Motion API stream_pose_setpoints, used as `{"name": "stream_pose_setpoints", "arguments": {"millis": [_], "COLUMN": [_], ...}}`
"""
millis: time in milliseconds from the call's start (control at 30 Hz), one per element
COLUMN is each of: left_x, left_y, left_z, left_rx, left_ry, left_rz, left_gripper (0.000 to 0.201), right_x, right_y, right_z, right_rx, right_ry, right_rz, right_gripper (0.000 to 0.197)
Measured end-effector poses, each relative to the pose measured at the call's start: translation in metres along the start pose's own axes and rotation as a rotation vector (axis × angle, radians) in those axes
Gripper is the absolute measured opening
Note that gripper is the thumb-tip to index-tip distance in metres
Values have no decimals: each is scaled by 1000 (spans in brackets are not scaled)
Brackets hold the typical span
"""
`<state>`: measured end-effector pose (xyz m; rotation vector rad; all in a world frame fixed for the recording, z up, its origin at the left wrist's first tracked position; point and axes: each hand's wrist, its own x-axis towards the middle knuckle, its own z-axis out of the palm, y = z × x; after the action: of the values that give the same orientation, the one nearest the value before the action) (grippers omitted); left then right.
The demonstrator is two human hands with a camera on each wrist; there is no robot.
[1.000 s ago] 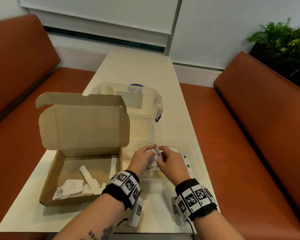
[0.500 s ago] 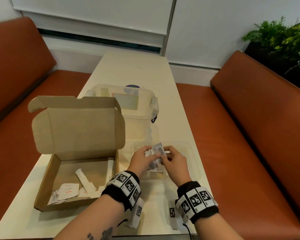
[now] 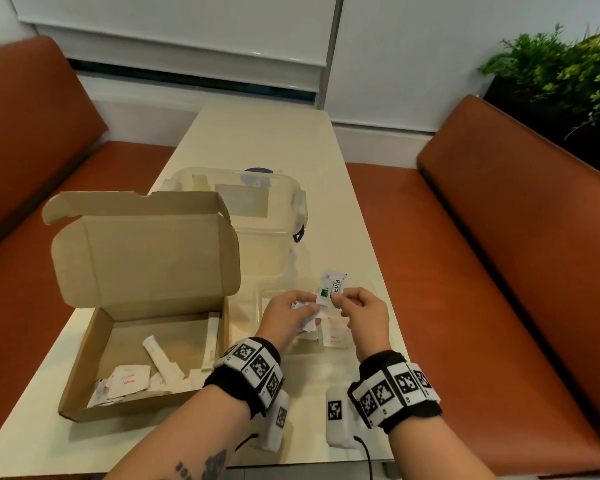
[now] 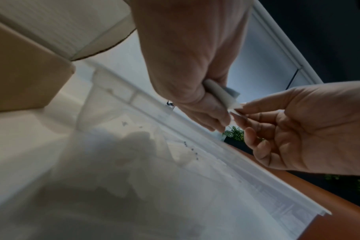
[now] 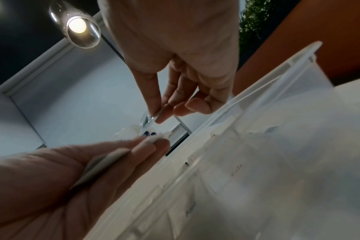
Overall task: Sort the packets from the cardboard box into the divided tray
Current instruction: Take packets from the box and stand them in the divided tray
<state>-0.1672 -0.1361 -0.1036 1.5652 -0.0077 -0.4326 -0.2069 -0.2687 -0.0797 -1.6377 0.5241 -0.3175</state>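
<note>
The right hand pinched a green-marked packet above the divided tray. The left hand clutched several packets.

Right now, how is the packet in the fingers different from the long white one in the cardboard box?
The green-marked packet is short and squarish, pinched upright by the right hand above the divided tray. The stick packet is long, narrow and plain white, lying flat in the cardboard box, untouched. Both are mostly white.

A cream table runs between two orange-brown benches. White blinds cover the far wall; green plants stand at right.
</note>
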Motion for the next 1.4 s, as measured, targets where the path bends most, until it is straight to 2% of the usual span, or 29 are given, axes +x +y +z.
{"name": "stream_pose_setpoints", "arguments": {"millis": [267, 433, 533, 600, 667, 767, 833, 967, 1033, 1200, 1400], "left_x": [-4, -1, 0, 0, 0, 0, 0, 5, 6, 8, 10], "left_y": [4, 1, -2, -2, -2, -2, -3, -7, -8, -11, -14], "left_z": [13, 11, 4, 1, -1, 1, -1, -15, -20, -15, -11], "left_rx": [-84, 67, 127, 172, 193, 181, 133, 59, 14, -21, -16], "left_ry": [31, 78, 63, 52, 48, 43, 82, 218, 251, 275, 303], "left_rz": [-4, 25, 14, 16, 22, 24, 33, 78, 80, 90, 112], "left_gripper": [11, 4, 3, 8, 10, 8, 8, 5, 6, 8, 12], "right_x": [2, 3, 7, 12, 15, 17, 19, 29, 32, 25, 16], "right_y": [7, 7, -3, -13, -21, -27, -28, -25, -22, -9, 8], "right_z": [-6, -8, -10, -12, -12, -15, -20, -43, -52, -44, -29], "right_rx": [30, -90, -201, -253, -332, -435, -459, -475, -535, -674, -938], "right_ry": [16, -35, -126, -230, -341, -443, -422, -117, -43, -42, -130], "right_rz": [34, -6, -66, -132, -189, -205, -196, -168, -116, -98, -121], "right_gripper": [8, 7, 40, 51, 45, 24, 18, 17, 17, 20, 19]}}
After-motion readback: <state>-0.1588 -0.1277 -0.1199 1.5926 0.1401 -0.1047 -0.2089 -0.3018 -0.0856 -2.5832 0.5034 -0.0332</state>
